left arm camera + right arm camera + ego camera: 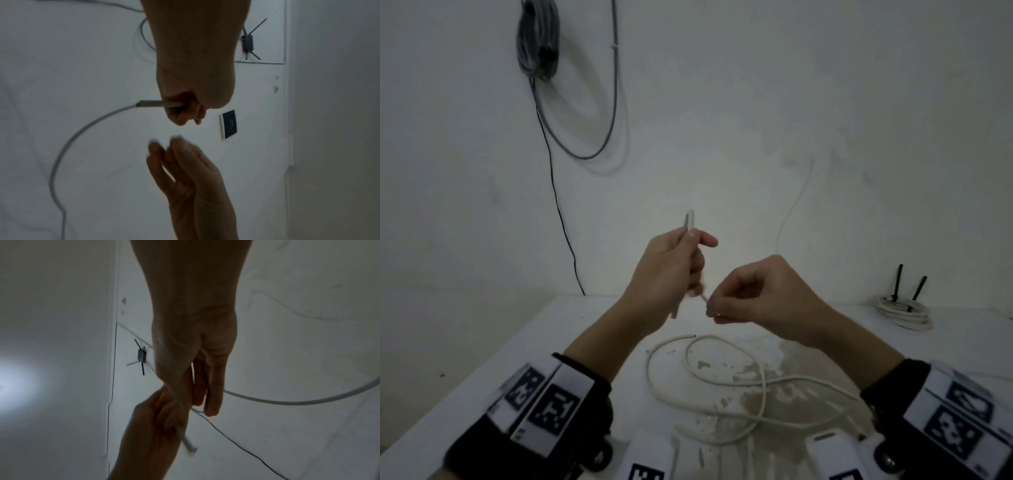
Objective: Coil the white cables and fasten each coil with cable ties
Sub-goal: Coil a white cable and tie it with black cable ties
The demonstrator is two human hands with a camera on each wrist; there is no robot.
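Left hand (671, 267) around white cable (690, 221)

All three views are dim, grey and grainy. A soft glare (8, 384) blooms at the right wrist view's left edge. Fingertips (174, 141) smear with motion blur; wide-angle distortion bends the edges.

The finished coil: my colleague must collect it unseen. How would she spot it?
Start at the white table and follow its far edge right. The finished coil lies there alone, tightly wound, two black cable ties sticking up, unlike the loose cable sprawled nearer.
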